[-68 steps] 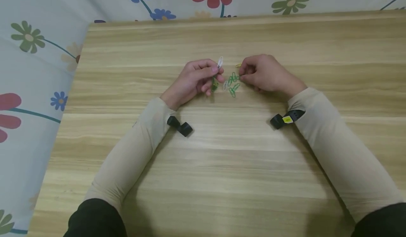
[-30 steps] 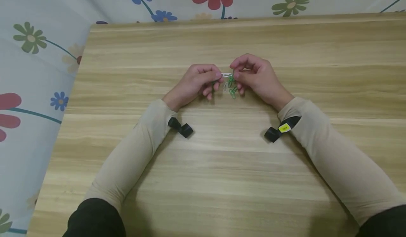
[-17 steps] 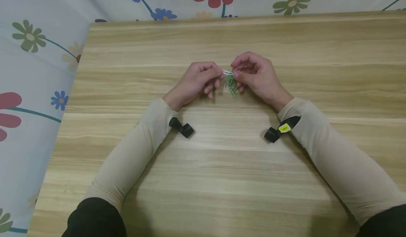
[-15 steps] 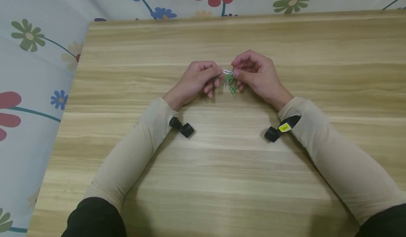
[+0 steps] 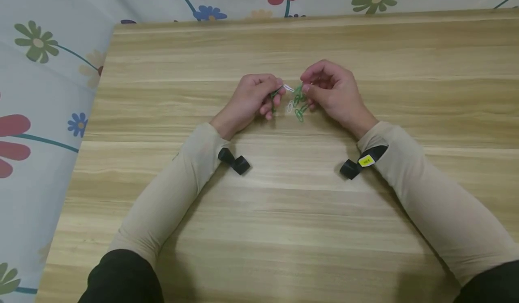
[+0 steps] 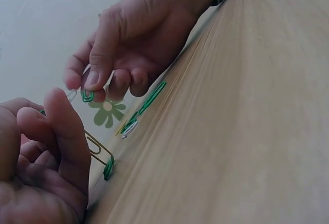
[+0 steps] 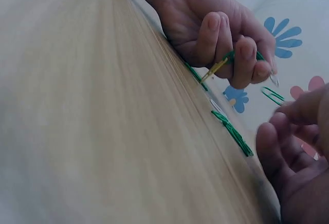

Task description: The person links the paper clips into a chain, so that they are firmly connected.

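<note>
My left hand (image 5: 252,98) pinches a white paper clip (image 5: 289,88) between thumb and index finger, its free end pointing right. From that hand also hang linked paper clips, a yellow clip (image 6: 97,147) and a green clip (image 6: 108,167) among them; the curled fingers hide part of this chain. Opposite, my right hand (image 5: 337,92) pinches a green paper clip (image 7: 272,96) by one end, its loop facing the white one. A small gap separates the two clips. Below the hands, several green paper clips (image 5: 300,114) and a white paper clip (image 5: 290,106) lie on the table.
The wood-grain table (image 5: 284,195) spreads under both arms. A flower-printed cloth (image 5: 48,96) hangs along its left and far sides. Black wrist cameras (image 5: 241,165) stick out inward from both sleeves.
My right hand has lifted a green paper clip from beside the pile and brought it to the white one. Over the last half second it has drawn slightly right, leaving a gap.
</note>
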Motion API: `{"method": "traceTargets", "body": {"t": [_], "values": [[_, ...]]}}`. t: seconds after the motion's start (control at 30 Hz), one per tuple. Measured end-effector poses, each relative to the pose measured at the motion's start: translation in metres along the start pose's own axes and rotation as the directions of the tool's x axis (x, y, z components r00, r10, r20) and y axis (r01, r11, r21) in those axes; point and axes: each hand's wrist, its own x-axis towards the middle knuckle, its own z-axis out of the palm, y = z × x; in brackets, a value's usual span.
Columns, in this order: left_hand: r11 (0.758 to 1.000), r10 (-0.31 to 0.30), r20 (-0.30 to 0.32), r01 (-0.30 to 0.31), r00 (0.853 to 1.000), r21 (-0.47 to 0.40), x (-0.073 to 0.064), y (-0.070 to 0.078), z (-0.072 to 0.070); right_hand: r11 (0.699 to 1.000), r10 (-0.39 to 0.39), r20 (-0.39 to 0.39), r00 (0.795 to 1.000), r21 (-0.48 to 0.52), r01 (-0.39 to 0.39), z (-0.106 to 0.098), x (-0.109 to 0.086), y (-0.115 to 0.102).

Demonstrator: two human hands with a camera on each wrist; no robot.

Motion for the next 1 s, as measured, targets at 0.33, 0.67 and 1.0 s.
{"method": "traceTargets", "body": {"t": [0.33,0.67,1.0], "values": [[0.998,-0.011,-0.015,0.012,1.0,0.059,0.0,0.003,0.002,0.998,-0.042,0.03,0.999,-0.039,0.043,0.007,-0.002,0.001],[0.995,-0.041,-0.074,0.048,0.996,0.089,0.001,0.0,0.008,0.995,-0.078,-0.022,0.997,-0.061,0.076,0.007,-0.004,-0.001],[0.986,-0.103,-0.154,0.121,0.983,0.113,0.0,0.005,0.013,0.963,-0.092,0.002,0.996,-0.255,0.089,0.008,-0.005,-0.004]]}}
